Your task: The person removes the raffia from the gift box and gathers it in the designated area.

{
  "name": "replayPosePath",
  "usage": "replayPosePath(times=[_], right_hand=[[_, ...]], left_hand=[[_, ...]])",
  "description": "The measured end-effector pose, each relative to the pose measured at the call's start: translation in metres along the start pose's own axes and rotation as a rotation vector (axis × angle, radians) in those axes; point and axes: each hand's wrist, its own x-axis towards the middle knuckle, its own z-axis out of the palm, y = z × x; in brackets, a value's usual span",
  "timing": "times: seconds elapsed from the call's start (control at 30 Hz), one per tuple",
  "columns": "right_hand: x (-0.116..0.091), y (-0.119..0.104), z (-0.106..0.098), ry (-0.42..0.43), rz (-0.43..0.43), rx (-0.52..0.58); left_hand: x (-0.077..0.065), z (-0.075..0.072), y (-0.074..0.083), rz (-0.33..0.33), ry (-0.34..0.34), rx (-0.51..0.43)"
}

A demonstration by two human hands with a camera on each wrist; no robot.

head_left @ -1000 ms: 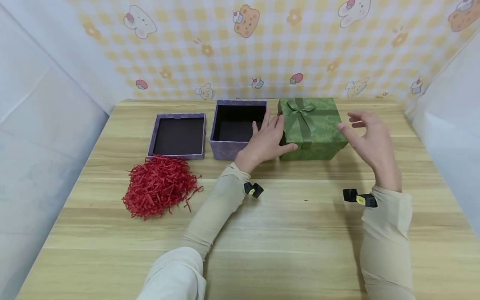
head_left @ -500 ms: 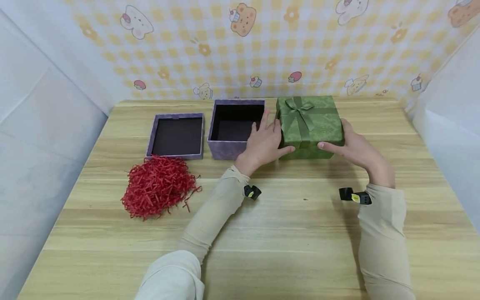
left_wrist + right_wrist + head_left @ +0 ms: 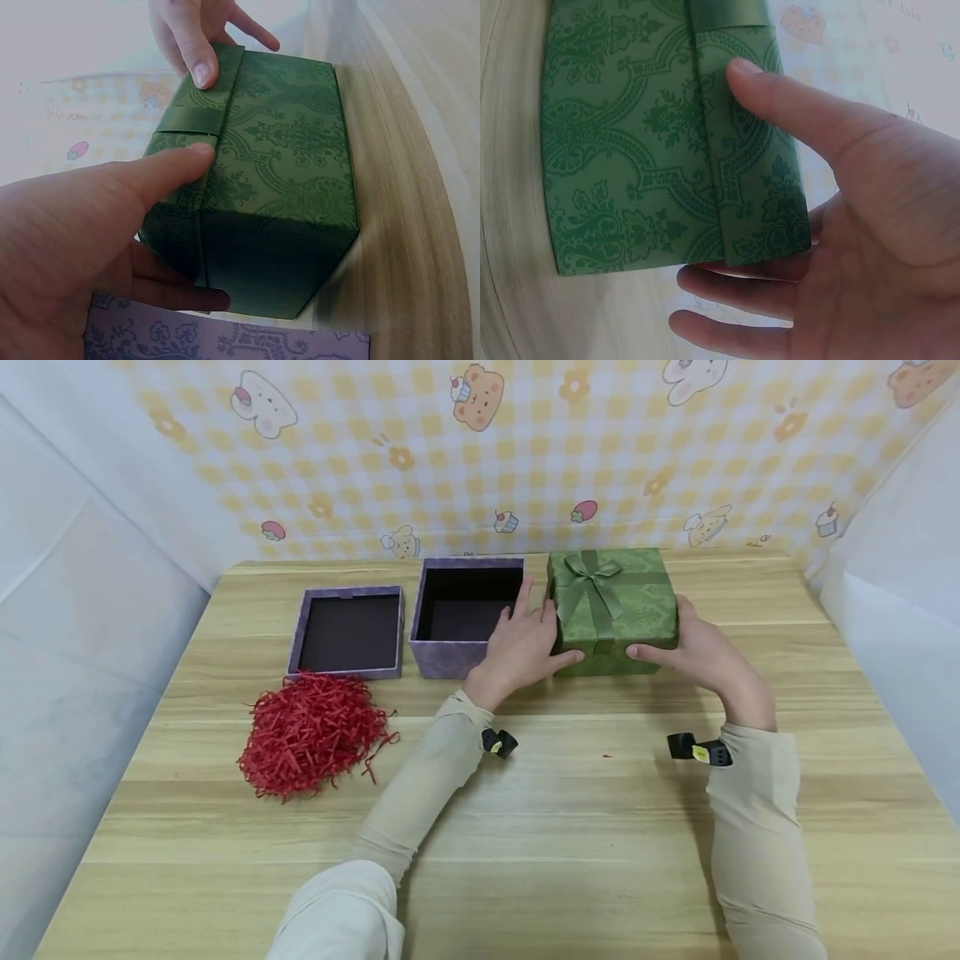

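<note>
A green patterned gift box stands on the wooden table, its lid on and tied with a green ribbon bow. My left hand holds the lid's left corner, thumb on the front rim and fingers along the side, between this box and the purple box. At the opposite corner my right hand grips the lid the same way; the right wrist view shows its thumb on the lid's rim and its fingers by the side face. The purple box is uncovered, with a dark inside.
Left of the purple box, its shallow lid lies with the dark inside facing up. A heap of red shredded paper sits in front of that lid. A yellow checked cloth hangs behind the table.
My right hand has come in from the right and taken hold of the green lid's right corner. The left hand stays at the left corner. The whole view has shifted slightly.
</note>
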Motion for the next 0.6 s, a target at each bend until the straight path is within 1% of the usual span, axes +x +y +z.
replayPosePath(times=[0.13, 0.27, 0.37, 0.6], right_hand=[[0.0004, -0.0007, -0.0002, 0.007, 0.009, 0.004], [-0.0013, -0.0010, -0.0012, 0.019, 0.009, 0.023], [-0.0030, -0.0019, -0.0018, 0.035, 0.000, 0.033], [-0.0057, -0.0050, -0.0023, 0.057, -0.009, 0.036]], left_hand=[[0.0007, -0.0003, 0.0000, 0.024, 0.005, 0.004], [0.0012, -0.0009, -0.0001, 0.041, 0.016, -0.016], [0.0012, -0.0013, -0.0001, 0.044, 0.027, -0.033], [0.0005, -0.0008, -0.0007, 0.045, 0.056, -0.035]])
